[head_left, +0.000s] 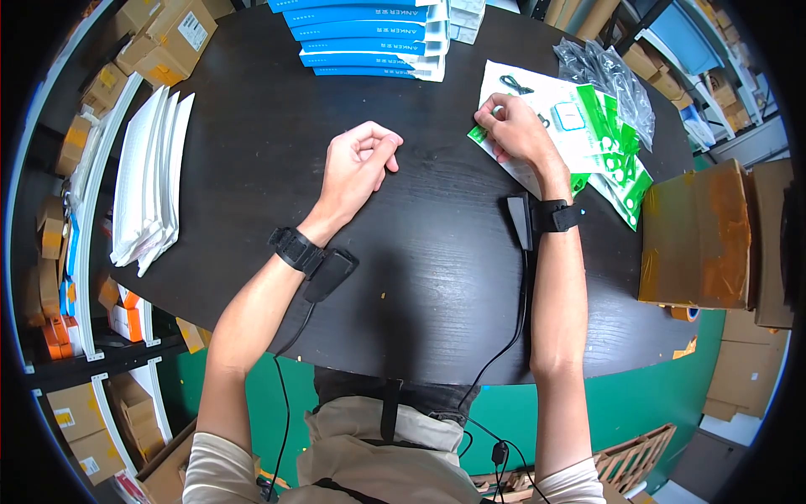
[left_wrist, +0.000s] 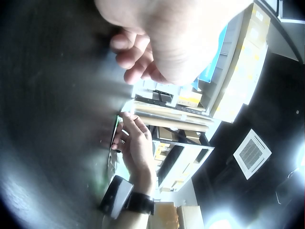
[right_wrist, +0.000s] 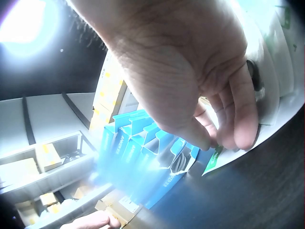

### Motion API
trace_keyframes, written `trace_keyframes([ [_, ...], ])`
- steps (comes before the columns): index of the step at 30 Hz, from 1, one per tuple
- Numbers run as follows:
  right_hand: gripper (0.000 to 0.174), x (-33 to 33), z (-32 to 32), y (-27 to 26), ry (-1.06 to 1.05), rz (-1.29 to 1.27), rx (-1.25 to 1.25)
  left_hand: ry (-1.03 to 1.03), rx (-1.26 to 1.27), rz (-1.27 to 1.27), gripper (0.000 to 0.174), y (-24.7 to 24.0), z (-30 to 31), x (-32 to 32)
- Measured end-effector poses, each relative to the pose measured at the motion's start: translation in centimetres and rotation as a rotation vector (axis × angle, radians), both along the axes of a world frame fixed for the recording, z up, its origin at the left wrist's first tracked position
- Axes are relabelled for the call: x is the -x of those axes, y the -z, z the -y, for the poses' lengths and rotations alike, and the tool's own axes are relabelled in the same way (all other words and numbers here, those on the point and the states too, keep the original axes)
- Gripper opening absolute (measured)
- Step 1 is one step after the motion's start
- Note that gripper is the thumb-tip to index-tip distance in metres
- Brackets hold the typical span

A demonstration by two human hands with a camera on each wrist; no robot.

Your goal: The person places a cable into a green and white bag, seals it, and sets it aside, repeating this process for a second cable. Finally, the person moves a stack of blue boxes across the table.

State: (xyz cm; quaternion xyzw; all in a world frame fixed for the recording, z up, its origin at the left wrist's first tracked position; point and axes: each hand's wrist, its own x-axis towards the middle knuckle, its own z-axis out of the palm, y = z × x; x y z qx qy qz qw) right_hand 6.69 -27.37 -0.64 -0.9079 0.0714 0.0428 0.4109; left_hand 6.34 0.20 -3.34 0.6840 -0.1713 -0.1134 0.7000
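My right hand [head_left: 516, 130] is at the left edge of a white and green plastic bag [head_left: 581, 126], thumb and fingers bent together around its edge; the palm hides part of the grip. In the right wrist view the fingertips of that hand [right_wrist: 190, 81] meet by the bag's green corner [right_wrist: 213, 161]. Several such bags overlap, with a small black cable [head_left: 515, 85] showing on the top one. Over the dark table [head_left: 277, 109] my left hand [head_left: 357, 168] holds nothing, its fingers loosely curled. The left wrist view shows it from close up [left_wrist: 162, 43].
Blue boxes [head_left: 361, 42] stand stacked at the table's back. White padded envelopes [head_left: 151, 176] stand at the left, and clear crumpled plastic [head_left: 609, 84] lies behind the bags. A cardboard box [head_left: 697, 239] is beside the right edge. Black cables [head_left: 512, 332] run from both wrists.
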Motion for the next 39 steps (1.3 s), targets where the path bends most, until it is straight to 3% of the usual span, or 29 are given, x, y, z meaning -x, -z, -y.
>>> trace_keyframes([
  [15, 0.017, 0.2, -0.6, -0.7, -0.041, 0.084, 0.165, 0.025, 0.075, -0.015, 0.016, 0.7, 0.0, -0.2],
  [19, 0.021, 0.0, -2.4, -3.8, -0.041, 0.151, 0.042, -0.021, 0.079, 0.063, 0.015, 0.5, 0.4, -0.2],
  [22, 0.036, -1.0, -5.3, -4.9, -0.179, -0.045, -0.173, -0.016, 0.094, -0.021, 0.014, 0.1, 0.3, 0.2],
  [27, 0.058, -4.4, -7.6, -4.1, -0.179, -0.285, -0.070, -0.038, 0.148, 0.071, 0.014, 1.3, 0.7, -0.3],
  [30, 0.053, -5.5, -8.4, -2.3, -0.070, -0.289, -0.436, -0.033, 0.137, 0.022, 0.013, 1.3, 0.7, -0.2],
  [31, 0.053, -5.9, -8.4, -1.5, -0.068, -0.288, -0.431, -0.032, 0.142, 0.022, 0.013, 1.2, 0.6, -0.2],
  [34, 0.033, -6.7, -8.0, 0.4, 0.041, -0.254, -1.040, -0.027, 0.124, 0.036, 0.013, 0.9, 0.6, -0.1],
  [39, 0.017, -6.5, -8.7, 1.2, 0.105, -0.234, -1.119, -0.023, 0.120, 0.055, 0.012, 1.6, 0.9, -0.4],
])
